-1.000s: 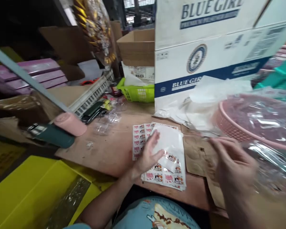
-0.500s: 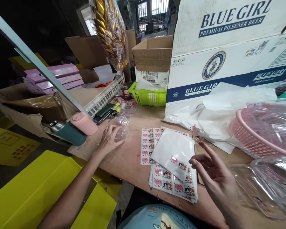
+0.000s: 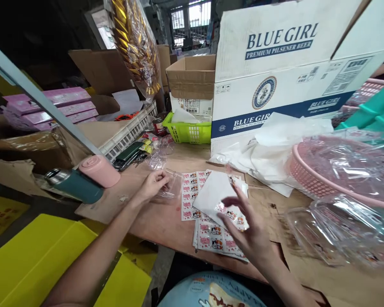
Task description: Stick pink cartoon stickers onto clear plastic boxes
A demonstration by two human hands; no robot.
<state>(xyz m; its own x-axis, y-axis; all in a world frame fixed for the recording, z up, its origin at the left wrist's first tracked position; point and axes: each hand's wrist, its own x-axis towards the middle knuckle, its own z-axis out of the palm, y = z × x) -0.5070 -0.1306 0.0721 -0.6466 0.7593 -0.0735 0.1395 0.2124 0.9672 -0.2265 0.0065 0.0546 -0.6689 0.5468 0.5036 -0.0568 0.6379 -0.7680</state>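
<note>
My left hand point(image 3: 155, 184) pinches the edge of a clear plastic box point(image 3: 173, 187) just above the wooden table, left of the sticker sheets. My right hand point(image 3: 243, 219) hovers over those sheets, its thumb and fingers apart. A small transparent sticker point(image 3: 229, 171) with pink print clings to its index fingertip. Below lie stacked sticker sheets point(image 3: 188, 187) printed with cats and pink lettering. On top of them rests a mostly bare white sheet point(image 3: 211, 192) with a few stickers left along its lower edge, partly hidden by my right hand.
Clear plastic boxes point(image 3: 342, 226) lie at the right, below a pink basket point(image 3: 302, 170) of clear plastic pieces. A Blue Girl carton point(image 3: 237, 94) stands behind crumpled white paper point(image 3: 259, 157). At the left are a pink cup point(image 3: 99, 170), a green flask point(image 3: 75, 185) and a yellow box point(image 3: 41, 260).
My left hand has moved right and closed on the clear plastic box, bringing it nearer the sheets. My right hand has moved left with the sticker on its fingertip. The view has turned slightly right.
</note>
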